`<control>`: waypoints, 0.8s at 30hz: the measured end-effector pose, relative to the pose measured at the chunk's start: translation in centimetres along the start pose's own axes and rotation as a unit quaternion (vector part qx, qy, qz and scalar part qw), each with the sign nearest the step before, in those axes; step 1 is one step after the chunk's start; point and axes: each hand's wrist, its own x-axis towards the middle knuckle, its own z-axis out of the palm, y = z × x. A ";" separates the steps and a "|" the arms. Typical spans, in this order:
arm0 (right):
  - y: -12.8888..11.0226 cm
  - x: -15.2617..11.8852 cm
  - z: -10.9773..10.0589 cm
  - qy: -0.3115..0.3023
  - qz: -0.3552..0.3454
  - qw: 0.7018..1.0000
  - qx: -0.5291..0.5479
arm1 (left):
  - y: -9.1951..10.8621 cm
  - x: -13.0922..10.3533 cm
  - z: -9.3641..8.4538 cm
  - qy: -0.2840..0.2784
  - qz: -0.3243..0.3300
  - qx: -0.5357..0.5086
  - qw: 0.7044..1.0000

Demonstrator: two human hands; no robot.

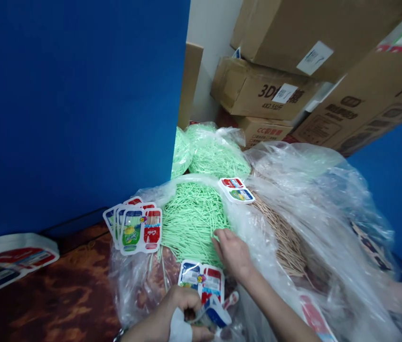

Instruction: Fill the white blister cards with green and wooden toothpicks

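The left hand (188,306) grips a blue-and-white packet (218,312); the right hand (234,254) reaches pale-green sticks (194,218), exposed because their plastic bag (245,228) lies open, though whether it pinches any cannot be told.

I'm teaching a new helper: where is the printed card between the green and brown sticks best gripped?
Probably the near edge of the printed card, with the right hand coming from the wearer's side: it lies face up, that white edge uncovered toward the wearer.
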 end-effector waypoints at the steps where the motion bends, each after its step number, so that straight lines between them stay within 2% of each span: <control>1: 0.5 0.4 0.0 -0.005 0.030 0.999 0.009 | -0.3 0.3 -0.1 -0.005 0.004 -0.006 1.000; 3: 1.3 1.3 0.1 -0.016 0.062 0.998 0.020 | -1.0 1.3 -0.4 -0.062 0.003 -0.011 0.998; 5: 1.4 2.2 0.2 -0.018 0.069 0.997 0.016 | -1.9 2.5 -0.6 -0.145 -0.004 -0.007 0.989; 7: 1.1 2.9 0.3 -0.021 0.070 0.997 0.000 | -2.8 3.7 -0.5 -0.187 -0.008 -0.004 0.982; 11: 0.6 3.5 0.2 -0.040 0.048 0.998 -0.023 | -4.2 4.6 0.3 -0.183 -0.011 0.001 0.983; 16: 1.4 3.5 -0.3 -0.051 -0.005 0.998 -0.031 | -5.5 4.5 1.2 -0.175 -0.037 0.017 0.984; 20: 2.0 3.7 -1.0 -0.061 -0.053 0.996 -0.032 | -5.8 4.6 1.2 -0.173 -0.043 0.032 0.983; 24: 2.1 3.7 -1.6 -0.063 -0.043 0.997 -0.024 | -5.5 5.2 1.1 -0.193 -0.047 0.054 0.979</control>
